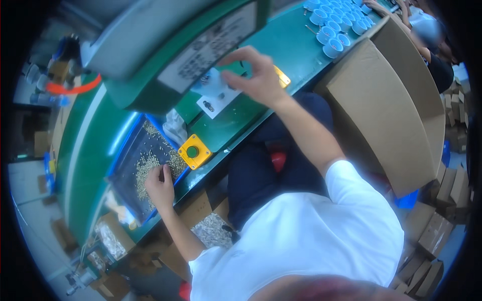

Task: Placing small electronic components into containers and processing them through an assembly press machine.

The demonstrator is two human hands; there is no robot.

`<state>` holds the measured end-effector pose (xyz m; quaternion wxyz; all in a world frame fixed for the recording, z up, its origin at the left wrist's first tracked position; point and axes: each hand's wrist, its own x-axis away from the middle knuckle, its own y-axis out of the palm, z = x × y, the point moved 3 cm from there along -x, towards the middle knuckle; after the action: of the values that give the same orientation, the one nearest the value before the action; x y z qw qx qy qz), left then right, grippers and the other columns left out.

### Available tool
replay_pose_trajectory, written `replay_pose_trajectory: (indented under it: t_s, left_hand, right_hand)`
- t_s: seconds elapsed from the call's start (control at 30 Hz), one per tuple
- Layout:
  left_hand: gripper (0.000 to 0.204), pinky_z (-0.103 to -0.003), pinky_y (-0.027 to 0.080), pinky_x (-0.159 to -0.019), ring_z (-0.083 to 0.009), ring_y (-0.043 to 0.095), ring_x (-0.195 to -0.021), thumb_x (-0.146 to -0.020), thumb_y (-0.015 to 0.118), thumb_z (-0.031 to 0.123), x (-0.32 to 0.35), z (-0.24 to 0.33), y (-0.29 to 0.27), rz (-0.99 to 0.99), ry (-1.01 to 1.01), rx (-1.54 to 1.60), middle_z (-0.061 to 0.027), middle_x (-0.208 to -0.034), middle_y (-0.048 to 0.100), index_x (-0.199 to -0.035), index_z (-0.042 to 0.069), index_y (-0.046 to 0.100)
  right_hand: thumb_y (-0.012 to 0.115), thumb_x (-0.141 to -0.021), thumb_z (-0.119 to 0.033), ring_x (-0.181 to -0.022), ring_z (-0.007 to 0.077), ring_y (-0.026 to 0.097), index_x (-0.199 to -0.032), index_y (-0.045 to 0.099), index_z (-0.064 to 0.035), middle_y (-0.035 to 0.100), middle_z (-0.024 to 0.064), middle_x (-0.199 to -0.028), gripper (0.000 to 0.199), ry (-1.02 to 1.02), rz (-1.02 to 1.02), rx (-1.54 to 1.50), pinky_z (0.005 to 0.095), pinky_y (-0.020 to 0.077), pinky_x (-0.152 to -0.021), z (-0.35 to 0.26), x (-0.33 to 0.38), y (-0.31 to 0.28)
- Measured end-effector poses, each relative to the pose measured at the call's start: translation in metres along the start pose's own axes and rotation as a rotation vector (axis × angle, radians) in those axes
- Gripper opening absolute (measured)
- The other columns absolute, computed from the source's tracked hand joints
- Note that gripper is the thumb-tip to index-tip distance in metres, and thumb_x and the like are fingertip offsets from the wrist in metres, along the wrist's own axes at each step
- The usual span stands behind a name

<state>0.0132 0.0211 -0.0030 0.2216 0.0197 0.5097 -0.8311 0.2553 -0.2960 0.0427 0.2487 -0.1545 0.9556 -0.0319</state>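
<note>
My left hand (160,186) is low over a dark tray with a blue rim (120,139). Its thumb and fingertips are bent together among many small metal pins (146,168); whatever they pinch is too small to make out. Under the green machine head, my right hand (259,78) has its thumb and forefinger at the edge of a pale blue cup (213,84), gripping it. The cup is over a white plate (219,103) with dark metal fittings, and part of it is hidden by the machine.
The machine's green head (145,80) overhangs the bench. A yellow box with a green button (192,151) sits beside the tray, near a whitish cloth (174,127). Several blue cups (332,47) stand at the far right. An open carton (376,110) stands right of my legs.
</note>
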Motion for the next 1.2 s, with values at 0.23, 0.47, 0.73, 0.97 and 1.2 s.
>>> replay_pose_trajectory:
  t_s: [0.23, 0.47, 0.73, 0.97, 1.2]
  left_hand:
    - [0.019, -0.037, 0.050, -0.066, -0.0293, 0.065, -0.069, -0.097, 0.071, 0.017, -0.001, 0.004, -0.005, -0.029, -0.058, -0.016, -0.0166, -0.080, 0.068, -0.094, -0.002, 0.072]
    - [0.016, -0.045, 0.055, -0.074, -0.0435, 0.070, -0.085, -0.085, 0.071, 0.012, 0.011, -0.016, -0.001, -0.015, -0.062, -0.035, -0.0218, -0.088, 0.072, -0.099, 0.004, 0.073]
    - [0.019, -0.046, 0.053, -0.073, -0.0379, 0.067, -0.083, -0.091, 0.072, 0.021, 0.000, 0.006, -0.012, -0.072, -0.129, -0.093, -0.0173, -0.087, 0.068, -0.091, 0.002, 0.073]
    - [0.022, -0.044, 0.053, -0.073, -0.0357, 0.068, -0.082, -0.093, 0.072, 0.025, 0.000, 0.000, -0.006, -0.007, -0.078, 0.005, -0.0148, -0.085, 0.068, -0.089, 0.003, 0.074]
    - [0.020, -0.042, 0.054, -0.072, -0.0339, 0.068, -0.079, -0.092, 0.073, 0.023, 0.008, 0.005, -0.012, 0.023, -0.089, 0.027, -0.0145, -0.086, 0.070, -0.091, 0.003, 0.076]
  right_hand:
    - [0.085, -0.082, -0.023, -0.113, 0.0251, 0.063, -0.120, 0.069, -0.0075, 0.070, 0.0097, -0.119, 0.044, -0.052, -0.444, 0.303, 0.0380, 0.0530, -0.093, -0.039, -0.001, 0.033]
    - [0.076, -0.082, -0.007, -0.105, 0.0291, 0.063, -0.116, 0.070, -0.0088, 0.072, 0.0075, -0.114, 0.035, -0.353, 0.081, 0.311, 0.0385, 0.0512, -0.089, -0.034, 0.027, 0.040]
    - [0.077, -0.084, -0.013, -0.109, 0.0284, 0.066, -0.118, 0.070, -0.0095, 0.071, 0.0073, -0.119, 0.035, -0.505, -0.366, 0.322, 0.0400, 0.0519, -0.094, -0.081, 0.050, 0.102]
    - [0.075, -0.091, -0.026, -0.118, 0.0297, 0.065, -0.139, 0.063, -0.0142, 0.065, 0.0123, -0.135, 0.051, -0.419, -1.046, 0.818, 0.0428, 0.0546, -0.098, -0.054, 0.016, 0.228]
    - [0.061, -0.103, -0.022, -0.107, 0.0243, 0.071, -0.142, 0.059, -0.0137, 0.064, 0.0116, -0.135, 0.040, 0.129, -0.765, 0.019, 0.0332, 0.0592, -0.085, -0.052, -0.008, 0.172]
